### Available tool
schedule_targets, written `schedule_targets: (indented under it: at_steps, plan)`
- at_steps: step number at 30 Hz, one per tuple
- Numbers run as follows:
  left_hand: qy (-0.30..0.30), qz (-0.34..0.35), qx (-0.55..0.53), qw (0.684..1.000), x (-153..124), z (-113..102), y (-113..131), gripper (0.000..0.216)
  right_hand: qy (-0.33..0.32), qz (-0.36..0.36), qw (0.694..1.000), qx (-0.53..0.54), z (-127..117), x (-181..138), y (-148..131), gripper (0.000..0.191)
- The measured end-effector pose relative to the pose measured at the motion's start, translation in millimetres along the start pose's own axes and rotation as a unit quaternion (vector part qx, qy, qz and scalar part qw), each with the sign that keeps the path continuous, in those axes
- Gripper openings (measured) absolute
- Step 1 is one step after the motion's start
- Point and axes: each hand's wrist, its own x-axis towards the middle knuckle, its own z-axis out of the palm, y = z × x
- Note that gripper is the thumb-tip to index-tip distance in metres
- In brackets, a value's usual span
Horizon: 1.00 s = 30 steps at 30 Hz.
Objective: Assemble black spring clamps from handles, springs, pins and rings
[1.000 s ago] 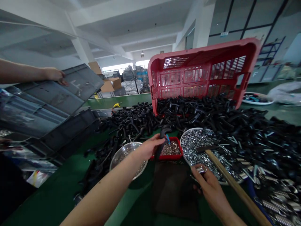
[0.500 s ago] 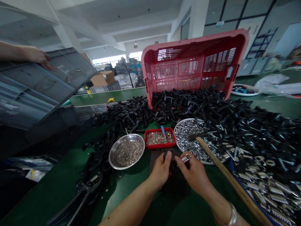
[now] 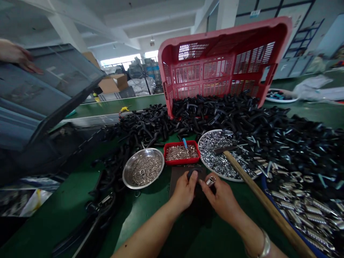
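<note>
Gripping a black part (image 3: 190, 173) in the left hand (image 3: 184, 191), a metal spring (image 3: 210, 181) in the right hand (image 3: 225, 199), toward the near edge of the worktop (image 3: 150, 215). Probably light, stiff, slippery; best pinched across the sides.

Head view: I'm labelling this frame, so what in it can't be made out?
In the head view:
Black part: mostly hidden by the left hand.
Coiled metal piece: partly covered by the right hand.
Co-worker's hand: arm cut off by the left edge.
Pieces in the steel bowl: too small to identify.
</note>
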Motion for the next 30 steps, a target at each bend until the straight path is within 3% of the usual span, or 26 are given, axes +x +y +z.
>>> schedule_targets:
  at_steps: [4,10,14,18,23,30]
  plan:
    - [-0.031,0.045,0.007,0.998,-5,-2,7,0.05,-0.029,0.022,0.999,-0.003,2,-4,1,0.02]
    - [-0.058,-0.001,-0.004,0.998,-10,-6,4,0.052,-0.15,0.037,0.987,0.047,-2,-6,-6,0.028]
    - [-0.064,-0.042,-0.061,0.995,-11,-7,1,0.05,-0.14,0.059,0.986,0.074,0,-6,-10,0.028]
    - [-0.047,-0.015,-0.063,0.997,-13,-8,1,0.05,-0.146,0.06,0.984,0.08,3,-7,-8,0.027]
    - [-0.111,-0.059,-0.072,0.989,-15,-10,-3,0.052,-0.181,0.04,0.982,0.034,-1,-7,-6,0.023]
    - [-0.134,-0.046,-0.044,0.989,-20,-9,-4,0.052,-0.234,0.04,0.97,0.055,-4,-6,-10,0.013]
